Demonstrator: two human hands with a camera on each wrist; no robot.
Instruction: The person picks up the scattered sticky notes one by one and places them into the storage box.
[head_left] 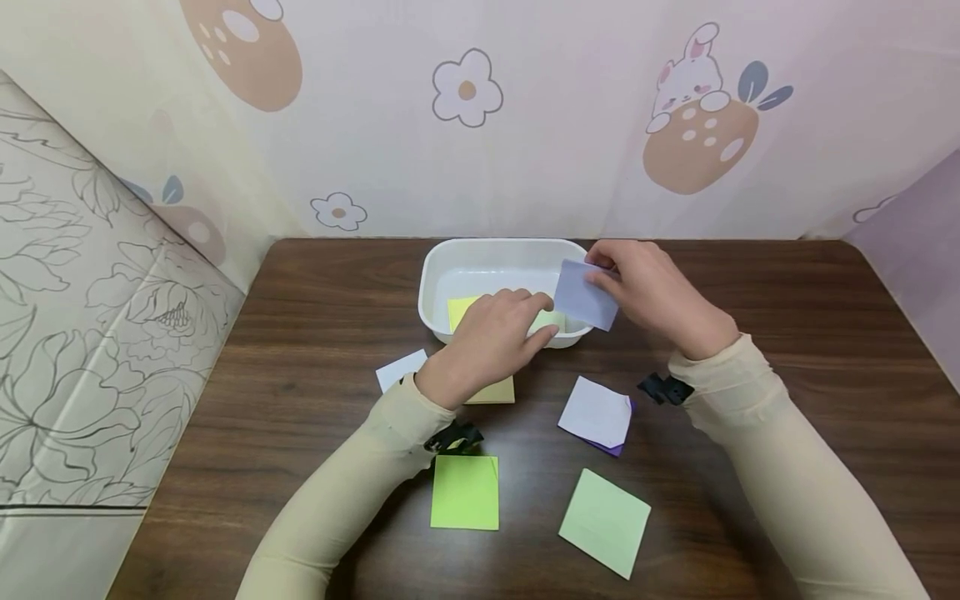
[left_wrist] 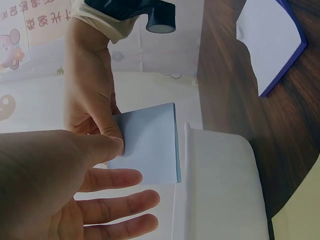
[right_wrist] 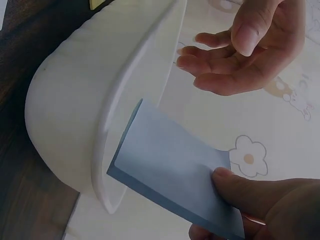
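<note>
My right hand point(head_left: 647, 287) pinches a pale blue sticky note pad point(head_left: 583, 293) by one edge, thumb on its face, over the right end of a white plastic basin point(head_left: 480, 252). In the right wrist view the blue pad point(right_wrist: 170, 165) shows its thick side beside the basin rim. My left hand point(head_left: 498, 337) hovers over the basin's front with fingers apart and nothing gripped. The left wrist view shows its spread fingers point(left_wrist: 120, 202) close to the blue pad. Inside the basin lie a yellow pad point(head_left: 459, 310) and a pale green pad point(head_left: 553, 320), partly hidden by the left hand.
On the dark wooden table point(head_left: 322, 458) lie a lime green pad point(head_left: 465, 492), a light green pad point(head_left: 604, 522) and a white pad with a purple underside point(head_left: 597, 412). A white pad point(head_left: 401, 368) and a tan-yellow pad point(head_left: 495, 392) are partly behind the left arm. A patterned curtain point(head_left: 555, 125) backs the table.
</note>
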